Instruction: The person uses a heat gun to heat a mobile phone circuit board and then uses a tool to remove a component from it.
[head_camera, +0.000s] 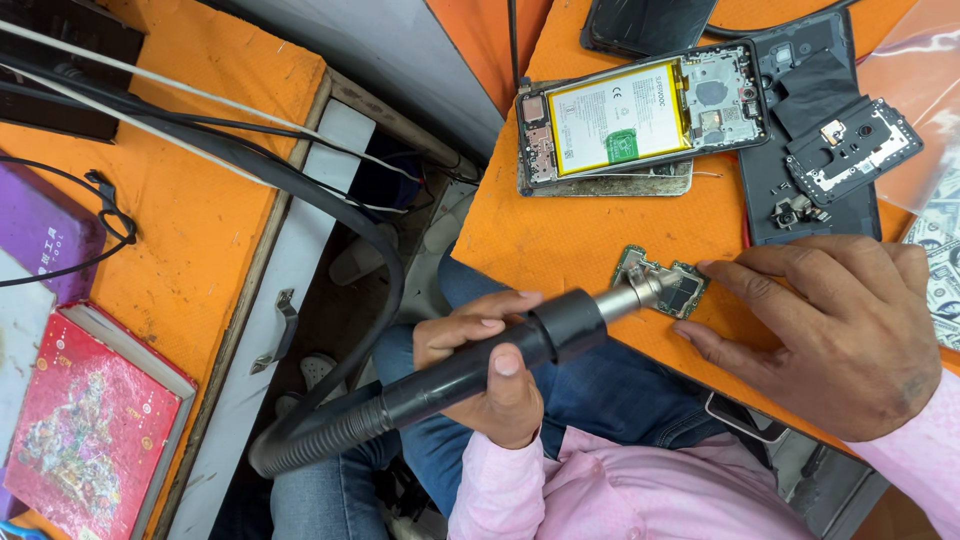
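My left hand is wrapped around the black handle of a hot-air wand, held over my lap. The wand's metal nozzle points at a small green circuit board lying on the orange table mat. My right hand rests on the mat to the right of the board. Its fingertips touch the board's right edge and pin it down. The wand's ribbed black hose runs down and to the left.
An opened phone with a yellow-edged battery lies at the back, with a black back cover and a small black frame part to its right. A red book, a purple box and several cables are at the left.
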